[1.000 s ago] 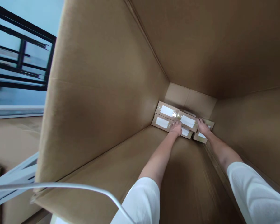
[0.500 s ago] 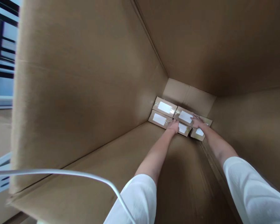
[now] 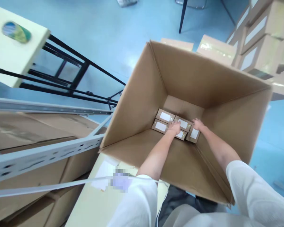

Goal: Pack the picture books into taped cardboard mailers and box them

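A tall, open cardboard carton (image 3: 227,67) stands before me, and both my arms reach down into it. Small cardboard boxes with white labels lie close together at its bottom, on the near side. My left hand (image 3: 174,127) is bent over a front small box (image 3: 181,135), with its fingers at the seam between boxes. At the far end of the rightmost small box (image 3: 193,134), which is turned crosswise, my right hand (image 3: 198,124) has its fingers curled at the corner. Both sets of fingertips are partly hidden. Another labelled box (image 3: 165,116) lies at the back left.
A grey metal shelf beam (image 3: 47,157) runs along the left, with large cartons (image 3: 38,179) under it. Stacked taped boxes (image 3: 262,47) stand at the right. A white table (image 3: 4,60) is at upper left, and a white cable (image 3: 68,186) crosses the lower left.
My view has drawn back and up, so the carton's rim and the room now show. My right hand has moved right, from the middle box to the rightmost box, which now sits against its neighbours.
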{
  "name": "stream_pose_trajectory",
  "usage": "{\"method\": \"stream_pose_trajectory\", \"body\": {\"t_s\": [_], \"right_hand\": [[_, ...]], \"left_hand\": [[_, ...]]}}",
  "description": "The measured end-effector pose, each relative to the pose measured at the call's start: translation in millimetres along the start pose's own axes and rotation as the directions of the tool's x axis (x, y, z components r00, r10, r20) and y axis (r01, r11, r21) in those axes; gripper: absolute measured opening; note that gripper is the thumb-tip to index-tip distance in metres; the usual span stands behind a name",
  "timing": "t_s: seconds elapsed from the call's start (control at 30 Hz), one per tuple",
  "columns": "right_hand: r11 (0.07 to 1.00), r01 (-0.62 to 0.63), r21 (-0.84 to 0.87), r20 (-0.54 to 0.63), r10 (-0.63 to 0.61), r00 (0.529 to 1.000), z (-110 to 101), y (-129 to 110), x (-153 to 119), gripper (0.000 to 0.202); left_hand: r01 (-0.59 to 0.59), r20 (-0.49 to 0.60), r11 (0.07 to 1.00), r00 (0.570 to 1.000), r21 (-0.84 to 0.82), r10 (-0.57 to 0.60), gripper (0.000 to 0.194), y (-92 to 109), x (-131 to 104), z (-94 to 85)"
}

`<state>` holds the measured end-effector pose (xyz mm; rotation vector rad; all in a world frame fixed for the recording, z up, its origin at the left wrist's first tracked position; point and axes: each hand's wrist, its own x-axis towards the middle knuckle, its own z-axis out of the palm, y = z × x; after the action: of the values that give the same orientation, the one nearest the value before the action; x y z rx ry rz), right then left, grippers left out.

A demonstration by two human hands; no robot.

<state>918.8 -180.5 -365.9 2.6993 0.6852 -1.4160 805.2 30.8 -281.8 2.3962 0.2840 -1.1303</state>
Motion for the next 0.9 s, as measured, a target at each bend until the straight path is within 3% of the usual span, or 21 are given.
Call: {"method": "stream_pose_trajectory", "body": {"t_s": [0.13, 0.27, 0.5, 0.67, 0.9], "right_hand": [[0.998, -0.016, 0.068, -0.029, 0.018, 0.999, -46.2, 0.6, -63.7, 0.056], [0.989, 0.019, 0.15, -0.086, -0.006, 0.996, -80.6, -4.8, -125.2, 0.049], [0.959, 0.202, 0.198, -0.223, -0.157, 0.962, -108.0, -27.9, -217.2, 0.047], [0.841, 0.432, 0.326, -0.356, -0.314, 0.88, -110.0, -33.7, -259.1, 0.042], [0.711, 0.651, 0.266, -0.369, -0.548, 0.75, -119.5, -54.6, -306.7, 0.035]], "left_hand": [[-0.006, -0.043, 1.0, 0.999, 0.02, 0.007, 0.061, 6.7, -66.0, -33.2], [0.013, -0.134, 0.999, 0.991, 0.052, -0.005, 0.051, 11.8, -131.7, -55.4], [0.006, -0.304, 1.0, 0.953, 0.018, 0.0, 0.052, 26.6, -230.1, -70.8], [-0.015, -0.484, 1.0, 0.875, -0.024, 0.001, 0.053, 43.6, -296.4, -60.6], [-0.018, -0.648, 0.994, 0.759, -0.107, -0.056, 0.056, 70.0, -382.2, -11.3]]}}
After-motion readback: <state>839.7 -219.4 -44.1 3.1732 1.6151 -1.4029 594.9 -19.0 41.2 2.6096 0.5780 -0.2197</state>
